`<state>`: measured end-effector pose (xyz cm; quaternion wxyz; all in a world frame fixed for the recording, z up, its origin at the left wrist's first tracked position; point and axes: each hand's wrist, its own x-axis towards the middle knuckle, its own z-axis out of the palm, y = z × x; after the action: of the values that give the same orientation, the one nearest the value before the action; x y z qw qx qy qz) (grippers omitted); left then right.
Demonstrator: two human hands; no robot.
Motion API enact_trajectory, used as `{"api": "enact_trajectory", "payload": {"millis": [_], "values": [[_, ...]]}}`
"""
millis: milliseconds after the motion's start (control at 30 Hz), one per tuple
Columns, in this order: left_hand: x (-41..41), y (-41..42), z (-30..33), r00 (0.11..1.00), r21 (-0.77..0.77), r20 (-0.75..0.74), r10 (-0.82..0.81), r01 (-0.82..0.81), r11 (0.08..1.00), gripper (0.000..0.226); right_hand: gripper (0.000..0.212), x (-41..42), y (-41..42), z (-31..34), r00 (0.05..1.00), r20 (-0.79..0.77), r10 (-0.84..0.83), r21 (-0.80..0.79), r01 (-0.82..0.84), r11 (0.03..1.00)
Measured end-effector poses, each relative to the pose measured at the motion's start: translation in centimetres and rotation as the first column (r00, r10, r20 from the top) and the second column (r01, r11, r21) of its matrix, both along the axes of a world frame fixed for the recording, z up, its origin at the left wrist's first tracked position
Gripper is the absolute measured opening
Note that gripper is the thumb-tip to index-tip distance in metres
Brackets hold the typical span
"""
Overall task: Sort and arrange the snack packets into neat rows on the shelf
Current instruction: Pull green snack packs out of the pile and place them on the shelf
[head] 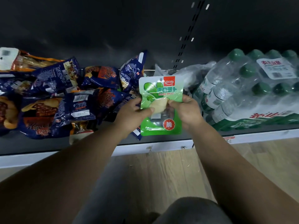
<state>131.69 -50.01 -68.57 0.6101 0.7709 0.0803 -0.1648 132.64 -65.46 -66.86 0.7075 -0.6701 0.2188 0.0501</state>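
Hands: your left hand (134, 110) and right hand (186, 110) pinch the green radish packet (160, 94) upright.
Shelf (145, 139): blue snack packets (56, 97) jumbled left; water bottle pack (252, 89) right.

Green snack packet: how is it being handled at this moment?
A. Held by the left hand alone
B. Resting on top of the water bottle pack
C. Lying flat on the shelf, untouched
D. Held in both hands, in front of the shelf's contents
D: the left hand and the right hand each grip a side of the green snack packet, front facing the camera.
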Motion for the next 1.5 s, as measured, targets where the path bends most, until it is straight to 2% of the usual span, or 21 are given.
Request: {"api": "enact_trajectory", "payload": {"millis": [133,233,467,633,700,733,833,933,1100,1367,1500], "values": [[-0.3,-1.3,-1.0,0.998,-0.076,-0.022,0.066,-0.068,0.995,0.033,0.016,0.1,-0.8,0.2,1.0,-0.017,0.02,0.002,-0.02,1.0],[-0.1,-1.9,-1.2,0.997,-0.119,-0.037,0.067,-0.071,0.99,0.027,0.013,0.2,-1.6,-0.3,0.998,-0.052,0.044,-0.075,-0.048,0.996],[0.1,-3.2,-2.5,0.992,-0.137,-0.084,0.09,-0.101,0.985,0.021,0.014,-0.2,-2.5,-0.8,0.994,-0.086,0.061,-0.068,-0.067,0.995],[0.5,-4.5,-4.1,0.985,-0.035,-0.121,0.126,-0.131,0.991,0.011,0.02,0.3,-3.0,-2.1,0.994,-0.099,0.043,-0.187,-0.061,0.98],[0.5,-4.7,-4.7,0.984,0.039,-0.143,0.105,-0.1,0.994,0.017,0.023,0.7,-3.5,-3.1,0.994,-0.109,0.009,-0.235,-0.034,0.971],[0.5,-4.7,-4.8,0.988,0.102,-0.145,0.062,-0.048,0.994,0.027,0.024,1.0,-3.9,-3.8,0.992,-0.127,-0.013,-0.27,-0.022,0.962],[0.7,-4.1,-5.0,0.991,0.281,-0.127,-0.045,0.079,0.957,0.053,0.02,1.6,-5.3,-5.9,0.969,-0.238,-0.059,-0.468,-0.061,0.882],[1.5,-2.6,-5.2,0.993,0.396,-0.116,-0.024,0.068,0.916,0.054,0.025,2.0,-6.1,-7.2,0.949,-0.313,-0.041,-0.598,-0.163,0.784],[2.1,1.9,-5.6,0.988,0.591,-0.146,0.048,0.048,0.805,0.062,0.026,3.1,-5.4,-7.5,0.943,-0.33,-0.052,-0.679,-0.198,0.707],[1.8,2.0,-5.8,0.983,0.516,-0.099,0.154,-0.082,0.853,0.054,0.048,3.1,-3.7,-8.2,0.922,-0.361,-0.142,-0.795,-0.224,0.564],[1.8,1.4,-5.2,0.98,0.445,-0.091,0.175,-0.117,0.888,0.047,0.054,3.6,-2.6,-8.1,0.933,-0.344,-0.107,-0.822,-0.244,0.515]]}}
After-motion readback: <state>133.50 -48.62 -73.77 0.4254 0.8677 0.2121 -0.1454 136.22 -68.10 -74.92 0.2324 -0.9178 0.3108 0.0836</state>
